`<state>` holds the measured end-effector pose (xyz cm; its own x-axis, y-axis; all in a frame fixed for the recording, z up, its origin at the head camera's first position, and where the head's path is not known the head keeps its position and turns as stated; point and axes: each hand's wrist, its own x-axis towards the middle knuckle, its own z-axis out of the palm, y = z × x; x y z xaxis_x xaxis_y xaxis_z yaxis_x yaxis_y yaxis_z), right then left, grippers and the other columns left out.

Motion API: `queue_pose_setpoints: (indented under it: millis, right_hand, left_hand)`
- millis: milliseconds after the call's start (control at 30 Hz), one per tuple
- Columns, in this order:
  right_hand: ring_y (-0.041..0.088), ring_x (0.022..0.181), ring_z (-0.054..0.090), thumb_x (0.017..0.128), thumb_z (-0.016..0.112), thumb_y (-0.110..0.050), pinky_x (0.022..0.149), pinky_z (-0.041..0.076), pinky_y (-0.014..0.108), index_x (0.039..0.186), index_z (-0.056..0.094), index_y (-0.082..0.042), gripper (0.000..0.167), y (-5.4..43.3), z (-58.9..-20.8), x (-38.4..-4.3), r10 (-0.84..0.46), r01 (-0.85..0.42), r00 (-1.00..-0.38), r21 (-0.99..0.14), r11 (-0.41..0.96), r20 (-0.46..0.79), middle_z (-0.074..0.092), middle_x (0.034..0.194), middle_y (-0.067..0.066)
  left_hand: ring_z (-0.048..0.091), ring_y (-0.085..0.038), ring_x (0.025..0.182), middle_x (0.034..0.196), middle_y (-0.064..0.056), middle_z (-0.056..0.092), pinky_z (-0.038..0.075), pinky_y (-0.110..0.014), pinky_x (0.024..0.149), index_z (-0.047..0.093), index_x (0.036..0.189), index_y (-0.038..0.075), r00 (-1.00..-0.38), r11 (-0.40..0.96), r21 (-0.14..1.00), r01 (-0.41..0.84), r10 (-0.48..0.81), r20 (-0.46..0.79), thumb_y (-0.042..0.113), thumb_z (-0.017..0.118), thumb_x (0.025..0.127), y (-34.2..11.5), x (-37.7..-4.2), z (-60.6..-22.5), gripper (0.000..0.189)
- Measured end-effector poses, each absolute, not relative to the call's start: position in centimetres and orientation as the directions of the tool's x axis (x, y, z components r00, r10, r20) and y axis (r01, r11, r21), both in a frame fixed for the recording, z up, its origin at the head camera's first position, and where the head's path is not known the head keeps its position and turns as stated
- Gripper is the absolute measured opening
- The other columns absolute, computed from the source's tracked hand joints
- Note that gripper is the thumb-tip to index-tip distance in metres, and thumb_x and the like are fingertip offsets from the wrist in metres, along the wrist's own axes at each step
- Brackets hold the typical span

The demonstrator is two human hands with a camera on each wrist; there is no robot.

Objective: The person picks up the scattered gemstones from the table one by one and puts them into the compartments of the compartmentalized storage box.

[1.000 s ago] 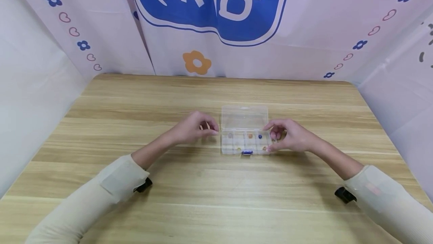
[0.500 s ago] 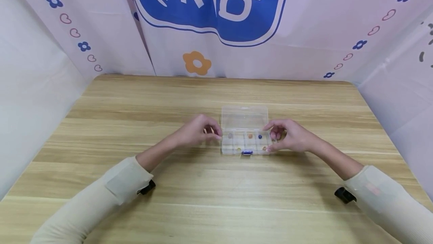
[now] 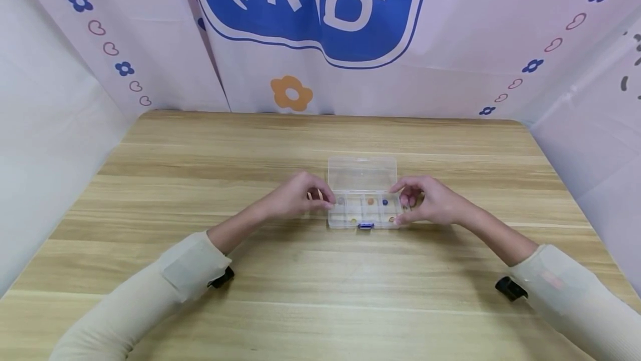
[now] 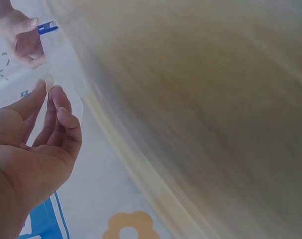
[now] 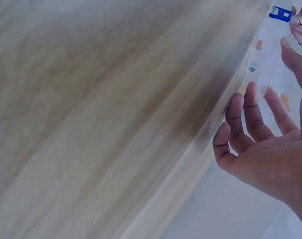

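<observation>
A clear plastic compartment box (image 3: 364, 217) lies on the table with its clear lid (image 3: 363, 174) folded back and a blue latch (image 3: 366, 226) at its front. Single small beads lie in several compartments, among them an orange bead (image 3: 370, 201) and a dark blue bead (image 3: 385, 202). Over the box's left end, my left hand (image 3: 301, 195) brings thumb and fingertips together; a small pale piece (image 4: 49, 79) seems pinched there, its kind unclear. My right hand (image 3: 434, 201) grips the box's right end, thumb near the front corner and index finger at the back.
The wooden table (image 3: 320, 288) extends around the box. Behind it hangs a white printed cloth (image 3: 450, 60), and more white cloth flanks both sides. Dark wrist devices (image 3: 511, 288) stick out below the sleeves.
From left of the box, my left hand has moved right until its fingertips are over the left compartments. The right hand and the box have stayed in place.
</observation>
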<state>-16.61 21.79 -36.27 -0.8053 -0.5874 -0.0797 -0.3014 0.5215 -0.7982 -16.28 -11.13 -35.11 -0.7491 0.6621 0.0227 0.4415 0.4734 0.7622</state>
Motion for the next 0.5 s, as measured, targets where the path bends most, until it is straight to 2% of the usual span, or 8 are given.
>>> queue_pose_setpoints:
  millis: [367, 500]
  right_hand:
    - [0.023, 0.082, 0.055, 0.076, 0.093, -0.009, 0.072, 0.049, 0.025, 0.121, 0.067, 0.006, 0.054, 21.88, -36.27, -16.57, -0.585, -0.299, -0.808, -0.799, 0.521, -0.078, 0.062, 0.087, 0.009]
    - [0.023, 0.083, 0.055, 0.076, 0.093, -0.009, 0.072, 0.049, 0.025, 0.122, 0.067, 0.006, 0.055, 21.83, -36.27, -16.55, -0.580, -0.296, -0.810, -0.796, 0.528, -0.084, 0.062, 0.088, 0.009]
  left_hand:
    - [0.070, -0.018, 0.083, 0.096, -0.007, 0.077, 0.058, -0.026, 0.074, 0.080, 0.099, -0.001, -0.727, 0.456, 0.762, 0.460, 0.686, 0.029, 0.002, 0.076, 0.093, -10.68, -16.29, -35.07, 0.008]
    - [0.069, -0.016, 0.083, 0.097, -0.008, 0.077, 0.058, -0.026, 0.075, 0.080, 0.099, -0.002, -0.714, 0.441, 0.761, 0.475, 0.699, 0.041, 0.001, 0.075, 0.093, -10.59, -16.42, -35.23, 0.008]
